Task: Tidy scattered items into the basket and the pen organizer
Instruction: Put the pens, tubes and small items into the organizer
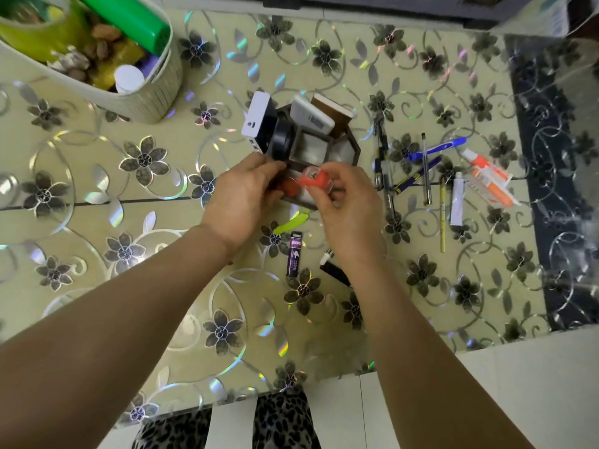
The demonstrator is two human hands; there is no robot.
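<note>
A dark pen organizer (351, 147) with several compartments stands mid-table, holding a white box (257, 121), a black tape roll (281, 142), a white device (312, 116) and a brown-edged pad (334, 113). My right hand (348, 209) pinches a small orange sharpener (313, 180) over the organizer's near compartment. My left hand (241, 196) grips the organizer's near-left wall. The cream basket (155, 95) sits far left, filled with a green box (129, 21), a tape roll, snacks and a white bottle. Loose pens (382, 163) lie right of the organizer.
Scattered on the table: a blue pen (436, 150), a thin grey pen (426, 170), a yellow pencil (442, 218), a white tube (457, 202), orange glue packs (489, 176), a yellow-green clip (290, 223), a purple-black tube (295, 254) and a black item (334, 270). The table edge runs near my body.
</note>
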